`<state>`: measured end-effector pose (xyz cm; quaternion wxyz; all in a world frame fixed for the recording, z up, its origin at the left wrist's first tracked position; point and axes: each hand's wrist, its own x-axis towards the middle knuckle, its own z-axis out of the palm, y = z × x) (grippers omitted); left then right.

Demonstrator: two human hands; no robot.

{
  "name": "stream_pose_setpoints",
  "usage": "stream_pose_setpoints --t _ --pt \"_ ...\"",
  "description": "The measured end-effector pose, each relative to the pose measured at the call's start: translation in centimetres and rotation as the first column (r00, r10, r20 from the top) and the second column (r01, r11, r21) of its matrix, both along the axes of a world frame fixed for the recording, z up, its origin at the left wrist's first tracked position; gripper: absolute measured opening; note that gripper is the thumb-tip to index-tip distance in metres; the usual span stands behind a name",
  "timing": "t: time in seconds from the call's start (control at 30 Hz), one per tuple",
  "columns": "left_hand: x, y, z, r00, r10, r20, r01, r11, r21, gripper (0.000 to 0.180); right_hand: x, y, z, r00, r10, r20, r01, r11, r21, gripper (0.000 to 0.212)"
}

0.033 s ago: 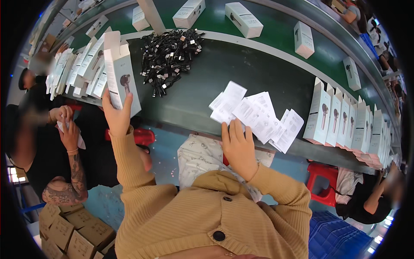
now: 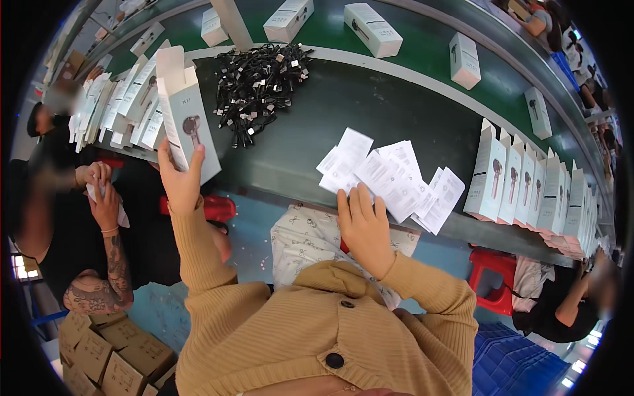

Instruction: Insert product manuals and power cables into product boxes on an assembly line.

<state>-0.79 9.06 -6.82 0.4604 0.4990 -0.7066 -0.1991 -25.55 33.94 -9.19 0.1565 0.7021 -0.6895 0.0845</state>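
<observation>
Fingers and thumb of my left hand [image 2: 181, 173] are closed around the lower part of a white carton [image 2: 189, 109]. It stands tilted, top flap up, with a picture of a handheld device on its front; whether anything is inside is hidden. My right hand [image 2: 365, 228] lies with fingers stretched out at the table's near edge. Its fingertips touch the near side of a spread of white printed leaflets [image 2: 395, 178], which overlap one another. Beyond the carton, to its right, lies a heap of short black cables [image 2: 257, 86] with metal plugs.
Similar open cartons stand in rows at the left [image 2: 132, 99] and right [image 2: 522, 178]. More boxes [image 2: 373, 30] lie on the green conveyor [image 2: 422, 39] behind. A seated person [image 2: 99, 218] is at left, another [image 2: 561, 303] at right. Brown boxes [image 2: 119, 356] and blue crates [image 2: 515, 356] are below.
The carton in my left hand has turned slightly, showing more of its front. The leftmost leaflets have shifted slightly left. My right hand has barely moved.
</observation>
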Motion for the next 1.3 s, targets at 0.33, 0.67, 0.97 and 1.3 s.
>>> stream_pose_setpoints --t 0.33,0.67,0.97,1.3 --pt "-5.7 9.3 -2.3 0.521 -0.128 -0.844 0.706 0.620 0.341 0.061 -2.9 -0.1 0.1 0.916 0.284 0.283 -0.290 0.957 -0.021 0.040" --pt "-9.7 13.7 -6.3 0.204 0.056 -0.977 0.967 0.144 0.210 0.066 -4.3 1.4 1.7 0.899 0.270 0.344 -0.263 0.962 -0.069 0.034" --pt "-12.1 10.5 -6.4 0.238 0.017 -0.971 0.953 0.186 0.237 0.069 -4.9 3.8 5.2 0.946 0.041 0.322 -0.047 0.999 0.010 0.026" --pt "-11.0 12.1 -1.7 0.365 -0.596 -0.715 0.912 0.077 0.402 0.106 -10.7 5.7 15.9 0.692 0.147 0.707 0.381 0.757 -0.531 0.015"
